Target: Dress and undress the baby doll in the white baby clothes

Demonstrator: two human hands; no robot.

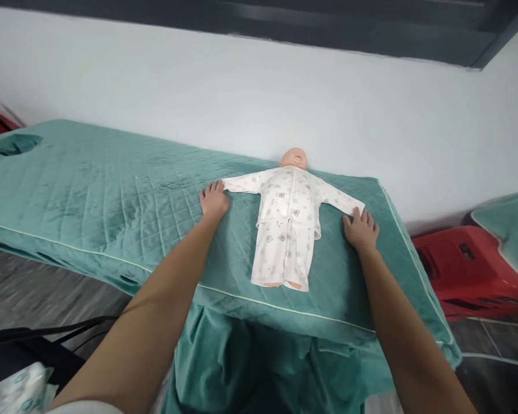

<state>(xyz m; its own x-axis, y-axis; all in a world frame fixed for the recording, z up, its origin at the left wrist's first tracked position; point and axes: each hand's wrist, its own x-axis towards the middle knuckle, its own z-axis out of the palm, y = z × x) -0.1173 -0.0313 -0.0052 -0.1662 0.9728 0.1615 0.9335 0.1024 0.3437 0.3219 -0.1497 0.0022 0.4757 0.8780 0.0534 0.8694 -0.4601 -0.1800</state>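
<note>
A baby doll (294,157) lies on its back on the green quilted bed cover (125,184), its head toward the wall. It wears a white printed long-sleeved top (290,195) and matching trousers (281,253); the feet just show at the hems. Both sleeves are stretched out sideways. My left hand (214,199) rests at the cuff of the sleeve on the left, fingers spread on the cover. At the other cuff lies my right hand (362,230), fingers apart, their tips touching the sleeve end. The doll's hands cannot be seen.
Behind the bed rises a white wall (176,86). A face hole (14,144) is at the bed's left end. Right of the bed stands a red plastic chair (470,270). A black bag (30,351) and a white printed packet (19,391) are at lower left.
</note>
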